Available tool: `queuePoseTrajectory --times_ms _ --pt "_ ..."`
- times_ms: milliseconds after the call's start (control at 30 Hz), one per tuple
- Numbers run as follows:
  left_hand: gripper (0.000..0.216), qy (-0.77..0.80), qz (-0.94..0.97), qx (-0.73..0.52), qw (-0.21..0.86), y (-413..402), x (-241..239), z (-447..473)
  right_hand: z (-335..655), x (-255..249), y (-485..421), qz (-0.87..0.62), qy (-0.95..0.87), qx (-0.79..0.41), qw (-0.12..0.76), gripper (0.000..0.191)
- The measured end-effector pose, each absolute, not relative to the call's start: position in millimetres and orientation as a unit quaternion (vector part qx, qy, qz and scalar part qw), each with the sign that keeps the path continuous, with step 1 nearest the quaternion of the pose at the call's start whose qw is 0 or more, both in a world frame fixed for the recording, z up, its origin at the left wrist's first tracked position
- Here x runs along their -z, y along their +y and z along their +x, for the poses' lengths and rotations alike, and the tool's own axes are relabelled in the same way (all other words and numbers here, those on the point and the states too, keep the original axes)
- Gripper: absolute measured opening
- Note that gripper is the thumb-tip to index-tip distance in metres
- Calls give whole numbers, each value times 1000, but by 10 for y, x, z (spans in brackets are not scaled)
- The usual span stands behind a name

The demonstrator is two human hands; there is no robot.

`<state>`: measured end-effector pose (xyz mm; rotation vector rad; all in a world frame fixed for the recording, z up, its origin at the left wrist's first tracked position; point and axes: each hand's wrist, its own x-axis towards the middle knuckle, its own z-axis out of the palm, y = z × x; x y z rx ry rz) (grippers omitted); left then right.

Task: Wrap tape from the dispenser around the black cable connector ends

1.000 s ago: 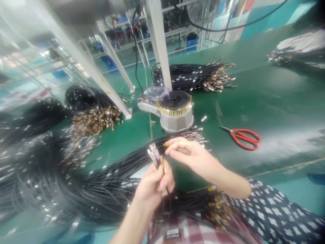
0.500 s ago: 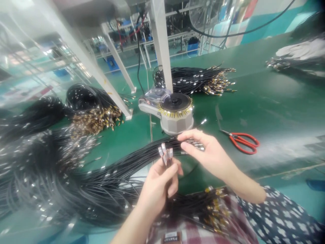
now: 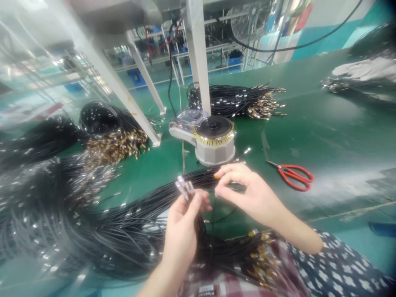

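Note:
My left hand point(image 3: 182, 225) is closed round a small bunch of thin black cables, their silver connector ends point(image 3: 184, 188) sticking up above the fingers. My right hand point(image 3: 250, 194) hovers just right of them with thumb and forefinger pinched on another cable end from the row of black cables point(image 3: 161, 198) lying across the green bench. A grey round tape dispenser point(image 3: 213, 140) stands just behind both hands.
Red-handled scissors point(image 3: 293, 176) lie to the right on the green bench point(image 3: 334, 136). Bundles of black cables with gold ends lie at the left point(image 3: 114, 142) and far back point(image 3: 238, 99). White frame posts point(image 3: 196, 49) rise behind. More cables rest on my lap point(image 3: 247, 255).
My left hand and its connector ends shifted slightly left and down. My right hand drew back from the cable row toward me and closed into a pinch.

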<state>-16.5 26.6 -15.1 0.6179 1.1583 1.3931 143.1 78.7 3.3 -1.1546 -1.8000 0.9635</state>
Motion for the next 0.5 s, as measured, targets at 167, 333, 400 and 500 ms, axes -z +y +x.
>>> queuePoseTrajectory --times_ms 167,333,400,500 --pt "22 484 271 -512 656 260 119 -159 1467 -41 782 -437 -690 -437 376 12" --pt "21 494 284 -485 664 251 112 -188 1534 163 851 -375 -704 -449 402 14" --pt "21 494 273 -500 657 258 96 -216 1589 298 880 -350 -753 -388 400 19" --pt "24 489 257 -502 665 269 76 -235 1666 480 840 -287 -837 -343 314 26"
